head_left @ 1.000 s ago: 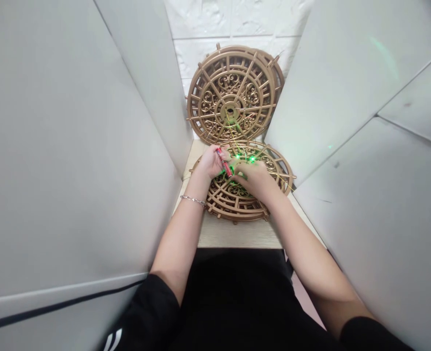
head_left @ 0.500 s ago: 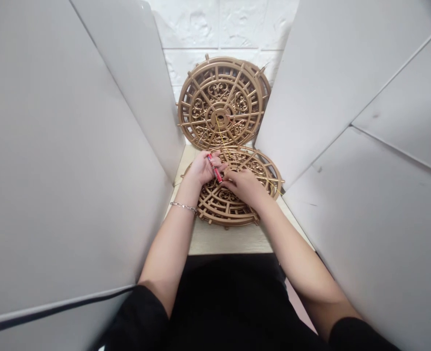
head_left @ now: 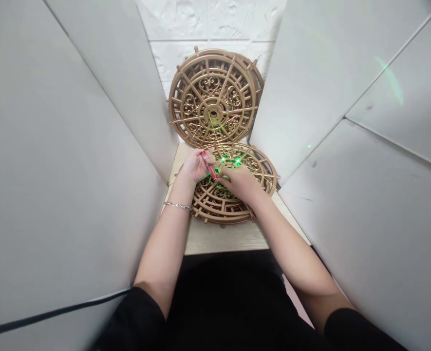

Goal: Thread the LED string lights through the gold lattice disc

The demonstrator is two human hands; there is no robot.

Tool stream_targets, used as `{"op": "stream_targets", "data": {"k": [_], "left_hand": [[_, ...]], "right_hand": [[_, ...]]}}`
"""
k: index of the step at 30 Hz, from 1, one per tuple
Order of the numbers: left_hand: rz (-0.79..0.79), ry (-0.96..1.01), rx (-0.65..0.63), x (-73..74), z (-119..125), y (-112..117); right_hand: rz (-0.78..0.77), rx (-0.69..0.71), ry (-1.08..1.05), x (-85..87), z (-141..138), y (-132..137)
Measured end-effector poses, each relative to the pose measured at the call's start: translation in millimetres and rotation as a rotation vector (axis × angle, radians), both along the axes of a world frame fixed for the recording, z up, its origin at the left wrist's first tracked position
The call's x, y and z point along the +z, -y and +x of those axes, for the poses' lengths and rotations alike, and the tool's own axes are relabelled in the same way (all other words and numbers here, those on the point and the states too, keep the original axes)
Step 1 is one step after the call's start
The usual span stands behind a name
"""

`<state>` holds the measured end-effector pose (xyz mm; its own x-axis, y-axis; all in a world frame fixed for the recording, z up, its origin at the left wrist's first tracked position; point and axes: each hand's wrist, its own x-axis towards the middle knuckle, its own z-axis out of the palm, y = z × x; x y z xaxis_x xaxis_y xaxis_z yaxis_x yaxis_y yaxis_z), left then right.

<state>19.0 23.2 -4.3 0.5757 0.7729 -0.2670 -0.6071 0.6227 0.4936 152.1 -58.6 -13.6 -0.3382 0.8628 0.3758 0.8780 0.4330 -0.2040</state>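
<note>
My left hand [head_left: 196,166] is closed around red batteries [head_left: 208,165], which seem to sit end to end in a slanting row. Close against their lower end, the fingertips of my right hand [head_left: 237,181] are pinched together; whatever is between them is too small to make out. Both hands are over a gold openwork disc [head_left: 224,214] lying flat, with others stacked under it. Small green lights [head_left: 237,160] glow on this disc just beyond my fingers. A thin yellow wire [head_left: 218,135] runs from there up to an upright gold disc [head_left: 213,97].
More gold discs lean behind the upright one against a white brick-patterned wall [head_left: 178,19]. Pale panels rise close on the left [head_left: 72,146] and right [head_left: 346,195]. Beneath the flat discs is a light wooden surface [head_left: 226,241].
Green lights have come on at the flat disc, with a green glint on the right panel. The view has shifted slightly; my hands keep nearly the same pose around the batteries.
</note>
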Motion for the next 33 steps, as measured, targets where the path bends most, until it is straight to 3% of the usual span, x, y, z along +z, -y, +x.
{"op": "stream_targets", "data": {"k": [16,21,33], "left_hand": [[-0.012,-0.018,-0.041,0.8,-3.5,1.1],[-0.015,-0.025,-0.025,-2.5,-5.0,-2.4],[-0.018,-0.03,-0.004,-2.5,-4.1,-2.6]], "right_hand": [[-0.128,0.108,-0.366,3.8,0.0,5.0],[-0.177,0.155,-0.276,5.6,-3.4,5.9],[-0.119,0.146,-0.188,-1.9,0.3,0.9]]}}
